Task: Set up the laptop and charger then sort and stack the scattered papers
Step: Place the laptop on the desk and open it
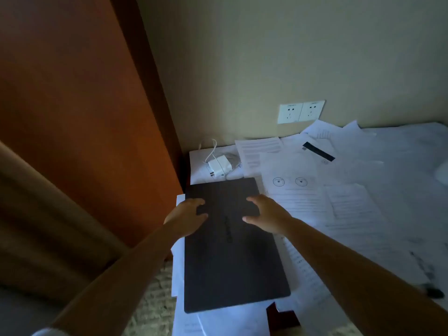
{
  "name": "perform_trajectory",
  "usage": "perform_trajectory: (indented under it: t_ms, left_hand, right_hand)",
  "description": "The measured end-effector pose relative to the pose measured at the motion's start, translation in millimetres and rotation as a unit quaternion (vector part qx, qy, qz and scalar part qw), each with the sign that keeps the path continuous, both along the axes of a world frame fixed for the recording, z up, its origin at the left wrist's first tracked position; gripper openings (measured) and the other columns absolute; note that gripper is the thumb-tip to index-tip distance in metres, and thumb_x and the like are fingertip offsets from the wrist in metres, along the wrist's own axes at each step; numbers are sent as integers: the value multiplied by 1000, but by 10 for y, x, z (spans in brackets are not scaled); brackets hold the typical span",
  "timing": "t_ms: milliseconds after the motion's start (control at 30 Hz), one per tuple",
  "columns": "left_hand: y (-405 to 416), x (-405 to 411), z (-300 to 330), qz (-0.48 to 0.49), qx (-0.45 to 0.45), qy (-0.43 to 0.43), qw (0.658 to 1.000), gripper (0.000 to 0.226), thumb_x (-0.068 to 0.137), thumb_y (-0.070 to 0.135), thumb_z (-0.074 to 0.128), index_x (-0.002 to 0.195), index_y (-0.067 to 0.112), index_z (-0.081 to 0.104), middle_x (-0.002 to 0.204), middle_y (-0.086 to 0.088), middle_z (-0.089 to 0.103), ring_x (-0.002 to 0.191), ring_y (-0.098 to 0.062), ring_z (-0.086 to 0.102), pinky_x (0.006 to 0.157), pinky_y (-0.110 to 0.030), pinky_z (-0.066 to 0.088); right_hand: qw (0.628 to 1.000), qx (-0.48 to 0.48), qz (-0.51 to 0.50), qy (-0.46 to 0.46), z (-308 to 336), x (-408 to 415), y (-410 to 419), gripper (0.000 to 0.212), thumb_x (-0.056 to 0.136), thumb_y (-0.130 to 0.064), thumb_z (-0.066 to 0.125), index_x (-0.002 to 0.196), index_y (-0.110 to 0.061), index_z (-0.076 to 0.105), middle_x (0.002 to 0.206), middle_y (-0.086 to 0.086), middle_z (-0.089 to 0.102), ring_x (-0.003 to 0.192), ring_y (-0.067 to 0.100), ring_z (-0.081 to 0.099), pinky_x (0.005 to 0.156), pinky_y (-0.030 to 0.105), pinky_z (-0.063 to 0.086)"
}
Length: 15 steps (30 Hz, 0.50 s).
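I observe my left hand (188, 215) and right hand (265, 213) grasping opposite long edges of the closed dark rectangular laptop (232, 248), lying on scattered white papers (339, 202), long axis near-to-far, white charger brick (219, 167) just beyond.

No legible text on laptop (232, 251), papers (339, 202).

Closed dark laptop (232, 251) lies on papers (339, 190) scattered over the counter. Left hand (186, 217) and right hand (266, 213) curl round its far end, one each side. White charger (219, 167) with cable lies beyond it, near wall. Double socket (300, 111) on wall, far right.
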<state>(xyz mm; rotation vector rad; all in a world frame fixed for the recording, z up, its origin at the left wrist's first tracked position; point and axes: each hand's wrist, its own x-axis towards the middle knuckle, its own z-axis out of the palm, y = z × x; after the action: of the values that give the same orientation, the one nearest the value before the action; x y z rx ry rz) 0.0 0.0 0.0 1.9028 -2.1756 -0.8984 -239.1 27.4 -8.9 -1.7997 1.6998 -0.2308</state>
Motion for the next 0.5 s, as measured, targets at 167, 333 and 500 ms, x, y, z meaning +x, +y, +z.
perform_trajectory:
  t_ms: [167,333,500]
  left_hand:
    - [-126,-16,-162,46,32,-24,998,49,96,31,55,141,21,42,145,-6,45,126,-26,50,99,-34,49]
    - [-105,-1,-415,106,96,-11,990,55,95,31,55,145,19,35,149,-8,39,128,-30,49,99,-38,49]
    - [-71,-49,-623,151,123,18,981,57,95,27,56,146,14,34,146,-11,42,129,-32,46,101,-40,47]
  right_hand:
    - [1000,1,-25,17,-205,1,-159,67,89,-44,59,145,-21,32,153,2,29,140,22,29,110,38,31]
    - [993,10,-96,64,-462,7,-137,71,88,-48,58,147,-21,28,154,5,24,140,24,26,109,39,33]
    - [987,56,-136,60,-604,25,-46,72,88,-48,58,147,-21,26,148,6,29,135,26,33,105,40,37]
